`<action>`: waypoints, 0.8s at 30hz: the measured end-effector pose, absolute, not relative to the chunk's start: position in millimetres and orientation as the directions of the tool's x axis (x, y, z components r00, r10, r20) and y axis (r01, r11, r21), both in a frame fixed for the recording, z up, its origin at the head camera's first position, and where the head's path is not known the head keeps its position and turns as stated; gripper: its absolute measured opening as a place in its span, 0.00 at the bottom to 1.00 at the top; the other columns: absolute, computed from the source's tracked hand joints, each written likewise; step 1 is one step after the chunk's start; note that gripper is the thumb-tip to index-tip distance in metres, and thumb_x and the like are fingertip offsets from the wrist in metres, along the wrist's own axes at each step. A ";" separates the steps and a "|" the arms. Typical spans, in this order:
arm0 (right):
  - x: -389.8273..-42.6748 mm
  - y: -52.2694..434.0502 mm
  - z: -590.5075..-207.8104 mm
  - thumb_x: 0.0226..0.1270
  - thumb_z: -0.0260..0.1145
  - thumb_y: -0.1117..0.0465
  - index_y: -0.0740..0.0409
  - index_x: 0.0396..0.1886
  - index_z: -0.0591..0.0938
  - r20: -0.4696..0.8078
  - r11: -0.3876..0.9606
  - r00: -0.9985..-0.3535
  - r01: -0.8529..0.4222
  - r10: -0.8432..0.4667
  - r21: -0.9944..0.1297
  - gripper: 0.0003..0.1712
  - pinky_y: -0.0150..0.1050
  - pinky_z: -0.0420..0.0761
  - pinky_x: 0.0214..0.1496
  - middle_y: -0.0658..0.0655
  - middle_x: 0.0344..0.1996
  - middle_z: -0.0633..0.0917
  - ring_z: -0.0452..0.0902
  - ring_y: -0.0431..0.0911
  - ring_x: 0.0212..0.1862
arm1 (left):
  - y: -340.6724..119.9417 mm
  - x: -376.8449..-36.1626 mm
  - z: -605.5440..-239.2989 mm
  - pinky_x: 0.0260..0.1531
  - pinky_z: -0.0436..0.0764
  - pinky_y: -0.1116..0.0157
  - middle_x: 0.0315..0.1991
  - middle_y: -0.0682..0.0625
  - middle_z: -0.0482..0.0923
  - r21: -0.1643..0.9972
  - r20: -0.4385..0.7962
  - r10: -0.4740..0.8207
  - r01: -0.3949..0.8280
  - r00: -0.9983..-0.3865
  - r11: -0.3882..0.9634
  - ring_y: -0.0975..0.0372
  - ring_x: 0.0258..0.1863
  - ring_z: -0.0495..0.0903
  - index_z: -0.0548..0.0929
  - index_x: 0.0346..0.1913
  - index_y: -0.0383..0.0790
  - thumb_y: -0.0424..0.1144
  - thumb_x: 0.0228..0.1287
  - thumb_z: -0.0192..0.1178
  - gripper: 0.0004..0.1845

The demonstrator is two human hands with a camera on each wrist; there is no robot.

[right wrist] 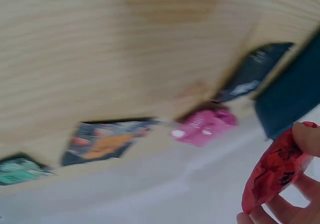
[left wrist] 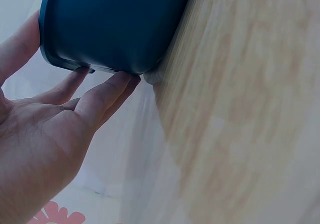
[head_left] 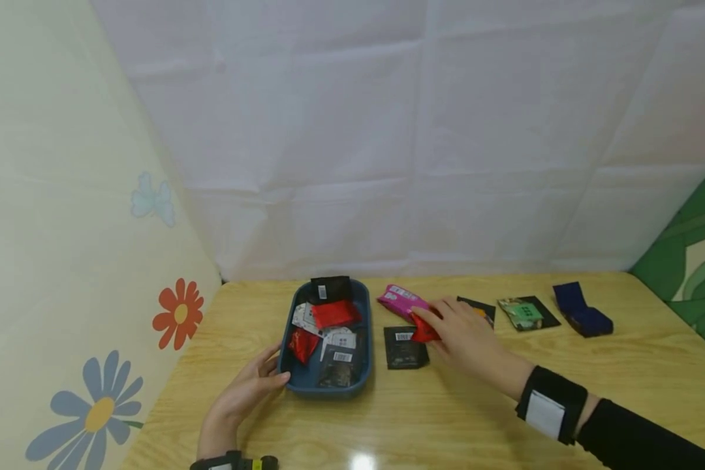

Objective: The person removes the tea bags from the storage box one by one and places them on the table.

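My right hand [head_left: 470, 334] pinches a crinkled red packet [right wrist: 275, 171] between thumb and fingers, above the table right of the blue tub [head_left: 329, 393]. My left hand [head_left: 249, 385] holds the tub's near left corner, thumb at the rim and fingers along the side, as the left wrist view shows. Inside the tub lie several packets: a red one [head_left: 336, 314], another red one [head_left: 303, 344], black ones and white ones. A pink packet [head_left: 402, 301] lies just beyond the right hand, and a flat black packet [head_left: 407, 348] lies between the tub and that hand.
Farther right on the wooden table [head_left: 446, 431] lie a dark packet with orange [right wrist: 107, 146], a green and black packet [head_left: 525, 313] and a folded dark blue packet [head_left: 583, 313]. White cloth [head_left: 388, 163] hangs behind the table. A flowered wall [head_left: 64, 274] stands at left.
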State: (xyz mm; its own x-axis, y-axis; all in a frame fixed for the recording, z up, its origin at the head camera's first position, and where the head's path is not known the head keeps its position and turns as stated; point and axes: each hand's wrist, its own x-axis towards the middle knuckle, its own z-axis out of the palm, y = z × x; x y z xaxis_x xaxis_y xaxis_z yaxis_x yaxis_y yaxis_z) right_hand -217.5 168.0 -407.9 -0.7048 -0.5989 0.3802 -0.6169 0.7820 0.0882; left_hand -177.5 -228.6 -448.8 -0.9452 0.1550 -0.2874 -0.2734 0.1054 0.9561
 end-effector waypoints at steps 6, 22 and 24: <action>-217.1 189.5 -419.8 0.53 0.80 0.57 0.59 0.62 0.79 0.353 0.796 -0.729 -0.599 -0.586 0.084 0.36 0.60 0.75 0.56 0.65 0.51 0.80 0.75 0.62 0.53 | -227.8 -177.0 -448.7 0.66 0.60 0.41 0.72 0.23 0.52 0.951 -0.304 0.147 -0.290 -0.941 0.110 0.34 0.70 0.55 0.54 0.76 0.32 0.31 0.65 0.63 0.41; -212.6 206.8 -439.5 0.59 0.75 0.55 0.58 0.65 0.77 0.203 0.833 -0.811 -0.552 -0.548 0.043 0.34 0.65 0.72 0.57 0.67 0.54 0.81 0.78 0.62 0.55 | -228.9 -177.1 -450.3 0.66 0.60 0.41 0.72 0.23 0.52 0.950 -0.309 0.155 -0.295 -0.938 0.102 0.34 0.71 0.55 0.54 0.76 0.32 0.30 0.65 0.63 0.41; -212.5 208.3 -441.7 0.59 0.75 0.55 0.58 0.65 0.77 0.203 0.828 -0.807 -0.558 -0.555 0.047 0.34 0.66 0.71 0.57 0.67 0.54 0.81 0.78 0.63 0.54 | -228.8 -177.1 -451.0 0.66 0.60 0.41 0.72 0.23 0.52 0.950 -0.308 0.148 -0.295 -0.940 0.103 0.34 0.71 0.55 0.55 0.76 0.32 0.30 0.65 0.63 0.41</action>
State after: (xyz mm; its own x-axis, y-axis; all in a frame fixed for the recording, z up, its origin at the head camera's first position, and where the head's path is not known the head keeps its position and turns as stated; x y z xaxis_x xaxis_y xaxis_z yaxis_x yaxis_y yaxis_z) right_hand -212.5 208.3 -441.7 -0.8066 -0.5553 0.2026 -0.5585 0.8282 0.0467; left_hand -177.1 -228.8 -451.0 -0.9399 0.1479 -0.3077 -0.2948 0.1027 0.9500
